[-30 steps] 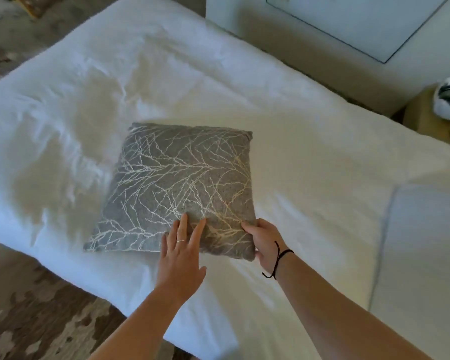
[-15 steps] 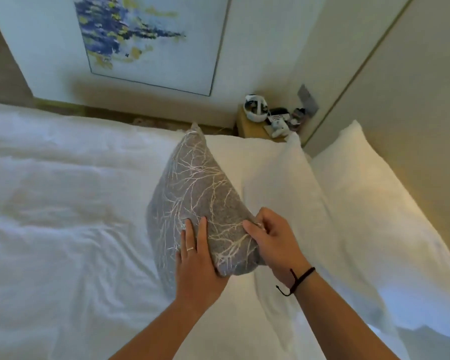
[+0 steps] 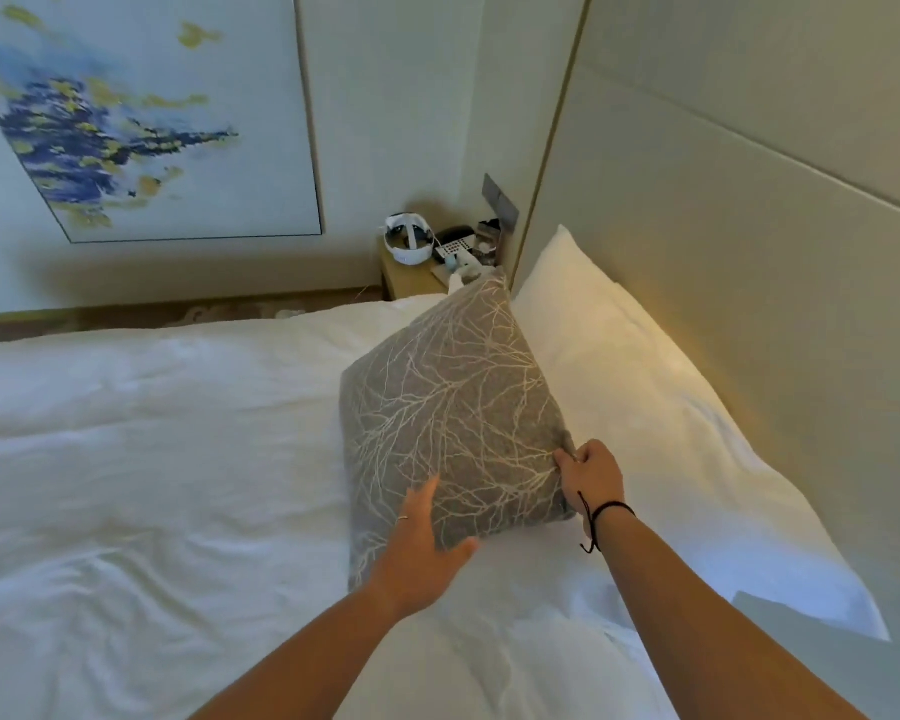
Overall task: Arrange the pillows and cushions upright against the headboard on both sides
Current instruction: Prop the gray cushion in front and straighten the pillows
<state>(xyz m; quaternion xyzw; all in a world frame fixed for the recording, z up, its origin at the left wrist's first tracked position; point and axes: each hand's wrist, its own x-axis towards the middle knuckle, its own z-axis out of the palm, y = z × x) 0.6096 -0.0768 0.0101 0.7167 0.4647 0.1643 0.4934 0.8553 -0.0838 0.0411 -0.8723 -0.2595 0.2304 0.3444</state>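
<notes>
The grey cushion (image 3: pixel 448 407) hides part of the white pillow (image 3: pixel 645 407) behind it. Small items on the nightstand (image 3: pixel 411 280) are too small to identify. The painting (image 3: pixel 141 111) is cut off at the top and left edges.

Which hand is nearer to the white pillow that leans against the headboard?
Right. The right hand grips the grey cushion's edge beside the white pillow; the left hand is on the cushion's far side.

A grey cushion (image 3: pixel 453 407) with a pale branch pattern stood tilted on the bed (image 3: pixel 152 459), its far face leaning against a white pillow (image 3: pixel 645 407). That pillow lay propped at a slant against the beige padded headboard (image 3: pixel 749 226).
</notes>
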